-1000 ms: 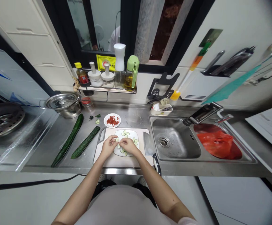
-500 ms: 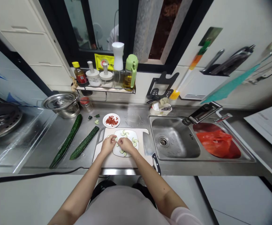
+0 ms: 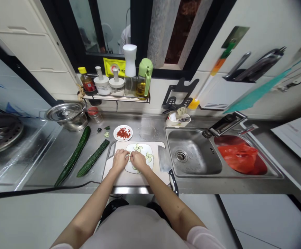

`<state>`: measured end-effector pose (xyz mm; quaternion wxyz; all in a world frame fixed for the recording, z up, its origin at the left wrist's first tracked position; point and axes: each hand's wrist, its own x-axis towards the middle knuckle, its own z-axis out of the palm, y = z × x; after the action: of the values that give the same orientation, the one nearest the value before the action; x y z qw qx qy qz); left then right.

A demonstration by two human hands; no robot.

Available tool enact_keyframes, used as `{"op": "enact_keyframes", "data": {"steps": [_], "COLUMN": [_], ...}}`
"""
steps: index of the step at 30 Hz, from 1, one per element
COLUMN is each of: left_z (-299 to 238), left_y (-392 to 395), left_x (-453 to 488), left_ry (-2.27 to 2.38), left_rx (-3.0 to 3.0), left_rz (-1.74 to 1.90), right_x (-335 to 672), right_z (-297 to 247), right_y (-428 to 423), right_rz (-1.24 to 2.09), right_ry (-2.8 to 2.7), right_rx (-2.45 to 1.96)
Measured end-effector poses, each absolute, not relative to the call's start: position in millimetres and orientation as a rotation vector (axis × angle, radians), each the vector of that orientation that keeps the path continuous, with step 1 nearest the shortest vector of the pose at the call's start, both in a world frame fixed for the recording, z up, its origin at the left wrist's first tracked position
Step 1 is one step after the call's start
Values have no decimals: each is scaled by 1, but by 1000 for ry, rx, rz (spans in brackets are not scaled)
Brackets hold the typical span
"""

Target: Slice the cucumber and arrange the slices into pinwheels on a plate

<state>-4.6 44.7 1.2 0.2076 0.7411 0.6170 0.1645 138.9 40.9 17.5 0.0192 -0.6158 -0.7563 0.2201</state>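
My left hand [image 3: 119, 160] and my right hand [image 3: 138, 160] meet over a white plate [image 3: 147, 149] that lies on a pale cutting board [image 3: 140, 178]. Their fingertips pinch together on a thin cucumber slice [image 3: 128, 156] at the plate's left side. More cucumber slices [image 3: 138, 147] lie in small fans on the plate. A cleaver [image 3: 165, 163] rests on the board's right edge, just right of my right hand.
Two long cucumbers [image 3: 74, 155] [image 3: 93, 157] lie on the steel counter to the left. A small dish of chopped red chilli [image 3: 123, 132] sits behind the board. A sink [image 3: 192, 155] with a red bag [image 3: 240, 157] is to the right; a lidded pot [image 3: 66, 115] is far left.
Both hands have stayed on the plate's left side, drawing slightly closer together with small finger movements. The view has shifted a little.
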Motion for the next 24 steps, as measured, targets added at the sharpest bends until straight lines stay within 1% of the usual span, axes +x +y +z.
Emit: {"op": "enact_keyframes", "data": {"steps": [9,24], "left_z": [1,-7], "left_y": [42,46], "left_x": [-12,-7], "left_ry": [1793,1805], "left_rx": [2008,1985], "left_rz": [565,530], "right_x": [139,135], "right_z": [17,20], "right_y": [25,25], "right_rz": [617,605], "right_ry": [-2402,-2444], "right_rx": [-1882,-1924]}}
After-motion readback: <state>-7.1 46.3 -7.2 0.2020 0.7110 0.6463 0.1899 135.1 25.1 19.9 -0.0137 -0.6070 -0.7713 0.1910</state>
